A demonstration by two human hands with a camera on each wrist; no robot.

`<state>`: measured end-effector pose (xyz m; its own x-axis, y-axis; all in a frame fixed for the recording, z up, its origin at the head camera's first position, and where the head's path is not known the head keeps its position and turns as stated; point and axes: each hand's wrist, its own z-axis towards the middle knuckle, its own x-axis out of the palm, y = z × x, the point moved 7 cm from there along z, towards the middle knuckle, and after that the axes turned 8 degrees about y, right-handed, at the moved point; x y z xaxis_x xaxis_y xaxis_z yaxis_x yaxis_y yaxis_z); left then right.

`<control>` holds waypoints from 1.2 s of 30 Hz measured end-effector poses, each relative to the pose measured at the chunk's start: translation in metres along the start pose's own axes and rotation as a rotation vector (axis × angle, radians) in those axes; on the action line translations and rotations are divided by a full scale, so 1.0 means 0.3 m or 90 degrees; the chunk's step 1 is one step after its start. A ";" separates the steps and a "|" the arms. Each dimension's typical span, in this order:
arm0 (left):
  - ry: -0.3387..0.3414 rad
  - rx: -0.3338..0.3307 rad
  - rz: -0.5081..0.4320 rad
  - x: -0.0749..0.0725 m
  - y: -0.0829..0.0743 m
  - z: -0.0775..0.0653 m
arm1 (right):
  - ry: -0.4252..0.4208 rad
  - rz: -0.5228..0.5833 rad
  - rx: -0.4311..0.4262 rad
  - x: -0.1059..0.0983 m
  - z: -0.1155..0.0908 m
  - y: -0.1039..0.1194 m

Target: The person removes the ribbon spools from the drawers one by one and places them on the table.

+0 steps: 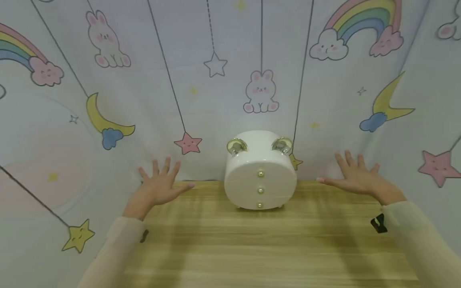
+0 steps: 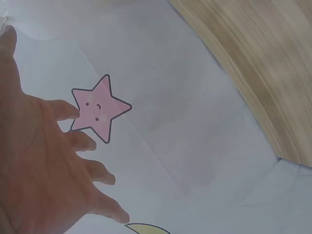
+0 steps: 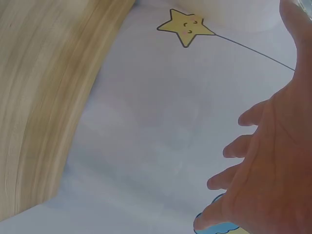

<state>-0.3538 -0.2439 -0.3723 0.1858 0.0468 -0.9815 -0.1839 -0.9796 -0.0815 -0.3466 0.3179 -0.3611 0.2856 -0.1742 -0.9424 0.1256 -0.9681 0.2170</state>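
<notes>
Head view. One white rounded case stands upright just right of centre, at the far edge of the wood-grain tabletop. Counted on it: three gold beads in a vertical row down the front; two gold-rimmed ears on top. Left hand, left of centre: grip wide, fingers spread. Right hand, right of centre: grip likewise wide. Both are apart from the case, with a gap between it and each thumb. Wood runs from the case to the bottom of the frame. The printed sheet behind carries two rainbows, two moons, two pink stars and two whole rabbits, a third being cut off at upper right.

Left wrist view. The left hand fills the left side, fingers splayed over the sheet. One pink star lies by its fingertips. The tabletop edge slants from top centre to a corner at right.

Right wrist view. The right hand occupies the right side, fingers apart; one yellow star at top, one blue cloud at bottom. The tabletop edge curves down the left. Fingertip contact with the sheet cannot be told.
</notes>
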 end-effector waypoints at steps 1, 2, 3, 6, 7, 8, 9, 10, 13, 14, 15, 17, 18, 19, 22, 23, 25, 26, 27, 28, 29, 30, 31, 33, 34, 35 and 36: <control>-0.002 0.004 -0.004 -0.001 -0.005 0.001 | -0.001 0.000 0.002 -0.002 0.000 0.000; -0.004 0.008 -0.006 -0.002 -0.011 0.002 | -0.002 0.000 0.003 -0.003 0.000 0.000; -0.006 0.011 -0.011 -0.005 -0.017 0.001 | -0.004 -0.001 0.003 -0.004 0.000 0.000; -0.015 0.014 -0.010 -0.014 -0.029 0.002 | -0.009 0.000 0.001 -0.006 0.004 0.007; -0.021 0.016 -0.010 -0.019 -0.033 0.003 | -0.013 -0.002 -0.001 -0.008 0.005 0.013; -0.027 0.019 -0.014 -0.024 -0.036 0.003 | -0.019 -0.004 -0.005 -0.010 0.006 0.021; -0.036 0.027 -0.017 -0.030 -0.042 0.004 | -0.026 -0.008 -0.011 -0.012 0.008 0.028; -0.045 0.036 -0.023 -0.036 -0.049 0.004 | -0.034 -0.012 -0.017 -0.014 0.008 0.037; -0.077 0.070 -0.056 -0.060 -0.076 0.001 | -0.067 -0.012 -0.053 -0.025 0.003 0.073; -0.088 0.082 -0.071 -0.070 -0.087 -0.003 | -0.075 -0.008 -0.066 -0.027 0.001 0.084; -0.100 0.093 -0.085 -0.080 -0.097 -0.006 | -0.084 -0.002 -0.080 -0.030 -0.001 0.096; -0.119 0.109 -0.108 -0.098 -0.116 -0.011 | -0.093 0.016 -0.101 -0.034 -0.007 0.121; -0.126 0.116 -0.117 -0.107 -0.126 -0.014 | -0.096 0.025 -0.109 -0.034 -0.011 0.132; -0.131 0.124 -0.127 -0.115 -0.137 -0.019 | -0.100 0.032 -0.115 -0.034 -0.015 0.144; -0.149 0.146 -0.143 -0.140 -0.169 -0.030 | -0.119 0.046 -0.126 -0.030 -0.028 0.179; -0.157 0.157 -0.150 -0.150 -0.182 -0.035 | -0.128 0.052 -0.129 -0.030 -0.032 0.193; -0.177 0.176 -0.172 -0.171 -0.206 -0.045 | -0.151 0.060 -0.138 -0.029 -0.042 0.223; -0.190 0.187 -0.181 -0.183 -0.219 -0.050 | -0.159 0.066 -0.141 -0.029 -0.046 0.238; -0.204 0.203 -0.189 -0.197 -0.234 -0.055 | -0.168 0.072 -0.146 -0.029 -0.051 0.254; -0.216 0.218 -0.196 -0.208 -0.248 -0.059 | -0.176 0.079 -0.150 -0.029 -0.056 0.268; -0.226 0.232 -0.198 -0.218 -0.262 -0.061 | -0.184 0.083 -0.158 -0.028 -0.061 0.283; -0.234 0.245 -0.198 -0.226 -0.276 -0.062 | -0.193 0.085 -0.165 -0.027 -0.066 0.298; -0.239 0.258 -0.196 -0.233 -0.289 -0.061 | -0.200 0.088 -0.173 -0.026 -0.070 0.312; -0.245 0.276 -0.189 -0.242 -0.311 -0.057 | -0.214 0.086 -0.192 -0.024 -0.075 0.342; -0.245 0.283 -0.183 -0.245 -0.320 -0.055 | -0.221 0.084 -0.204 -0.022 -0.077 0.357; -0.246 0.288 -0.174 -0.249 -0.329 -0.052 | -0.228 0.080 -0.218 -0.020 -0.080 0.373; -0.248 0.292 -0.164 -0.253 -0.337 -0.049 | -0.235 0.077 -0.228 -0.019 -0.082 0.388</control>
<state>-0.3350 -0.1514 -0.2870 -0.0688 0.4204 -0.9047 -0.5889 -0.7491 -0.3033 -0.3102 0.2105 -0.3242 -0.0275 -0.3957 -0.9180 0.4480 -0.8258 0.3426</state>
